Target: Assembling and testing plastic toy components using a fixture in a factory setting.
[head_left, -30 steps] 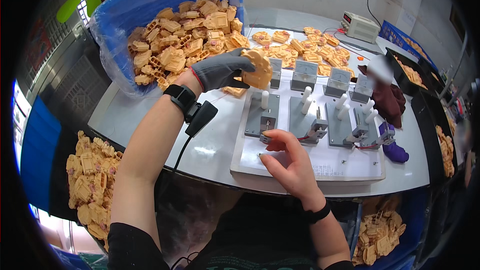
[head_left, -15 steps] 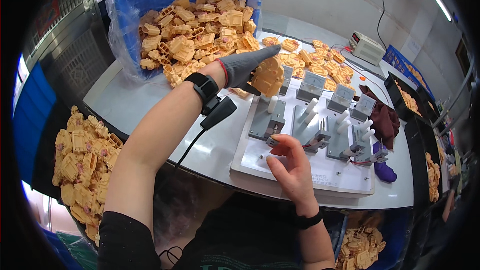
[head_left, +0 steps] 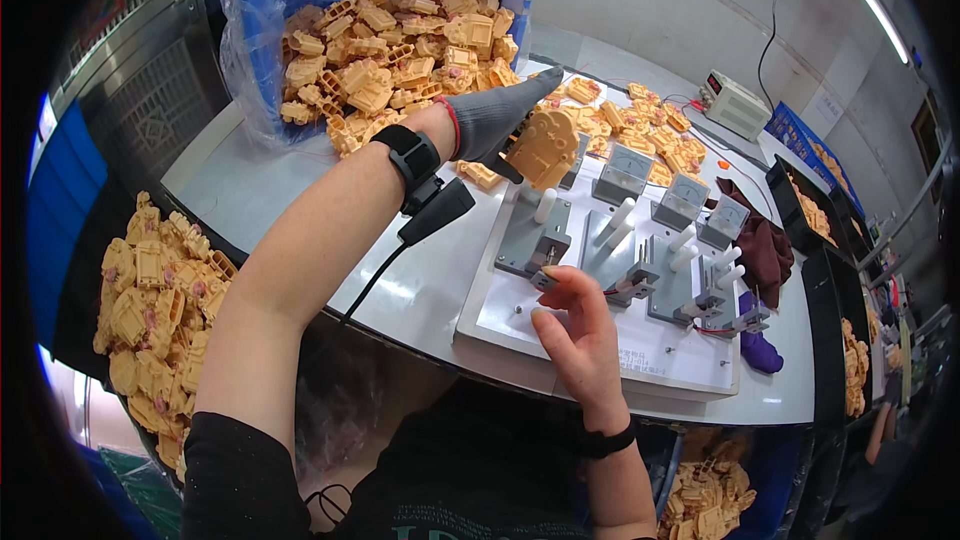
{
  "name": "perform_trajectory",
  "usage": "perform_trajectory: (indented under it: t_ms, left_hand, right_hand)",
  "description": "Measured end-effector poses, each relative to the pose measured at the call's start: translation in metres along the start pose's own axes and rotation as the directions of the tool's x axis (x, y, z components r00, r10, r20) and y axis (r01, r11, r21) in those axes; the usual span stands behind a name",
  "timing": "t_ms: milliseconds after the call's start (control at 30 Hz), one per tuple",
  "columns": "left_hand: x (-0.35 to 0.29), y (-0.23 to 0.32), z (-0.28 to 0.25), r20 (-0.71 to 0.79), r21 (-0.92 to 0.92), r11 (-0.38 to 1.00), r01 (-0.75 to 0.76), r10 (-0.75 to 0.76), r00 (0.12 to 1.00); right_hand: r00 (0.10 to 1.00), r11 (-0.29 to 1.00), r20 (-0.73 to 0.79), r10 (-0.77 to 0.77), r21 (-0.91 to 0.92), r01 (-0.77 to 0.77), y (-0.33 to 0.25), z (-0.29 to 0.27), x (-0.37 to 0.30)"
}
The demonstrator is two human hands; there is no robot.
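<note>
My left hand [head_left: 500,118], in a grey glove, is closed on a tan plastic housing [head_left: 545,152]. It holds the piece above the leftmost station of a white test board [head_left: 600,355], and the palm side is hidden. My bare right hand [head_left: 585,335] is at that station's front, fingertips bent against a small grey block [head_left: 545,278] with the thumb spread apart below. That station has a grey plate [head_left: 515,245] and a white peg [head_left: 545,205]. More grey stations with white pegs [head_left: 620,225] stand to the right, below several analog meters [head_left: 622,173].
A blue crate [head_left: 262,40] heaped with tan housings stands at the back left, with loose housings [head_left: 650,135] on the table behind the meters. A power supply [head_left: 737,105], brown cloth [head_left: 765,255] and purple cloth [head_left: 760,345] lie rightward. Another housing pile [head_left: 150,330] is at left.
The housing in my left hand has tilted a little and its face has turned. My right hand stays at the same grey block. The whole view has shifted slightly.
</note>
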State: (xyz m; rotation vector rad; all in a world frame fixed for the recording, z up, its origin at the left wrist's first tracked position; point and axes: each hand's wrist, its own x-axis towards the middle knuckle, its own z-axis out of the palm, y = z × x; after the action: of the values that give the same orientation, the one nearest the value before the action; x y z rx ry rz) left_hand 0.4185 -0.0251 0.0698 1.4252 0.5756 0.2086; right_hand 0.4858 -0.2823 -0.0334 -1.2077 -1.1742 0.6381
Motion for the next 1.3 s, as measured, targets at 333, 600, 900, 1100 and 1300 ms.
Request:
perform_trajectory:
  t_ms: [333,600,900,1100,1300]
  left_hand:
    - [-0.008,0.009,0.006,0.013,0.196,0.979,-0.058,0.057,0.998]
    - [-0.009,0.007,0.015,-0.024,0.29,0.95,-0.111,0.123,0.992]
    - [0.002,0.006,0.019,0.047,0.352,0.918,-0.186,0.181,0.982]
    - [0.002,0.007,0.027,0.077,0.388,0.902,-0.191,0.175,0.982]
    - [-0.011,0.021,0.035,0.047,0.587,0.794,-0.159,0.163,0.985]
  right_hand:
    - [1.0,1.0,-0.005,0.017,-0.006,-0.017,0.0,-0.001,-0.001]
    - [1.0,1.0,-0.007,0.008,0.01,-0.007,0.0,0.0,0.0]
    - [1.0,1.0,-0.001,0.006,0.014,-0.006,0.0,0.0,0.001]
    - [1.0,1.0,0.023,-0.011,-0.013,0.012,-0.001,-0.004,0.002]
    - [0.998,0.999,0.03,-0.048,-0.001,0.048,-0.005,-0.004,0.001]
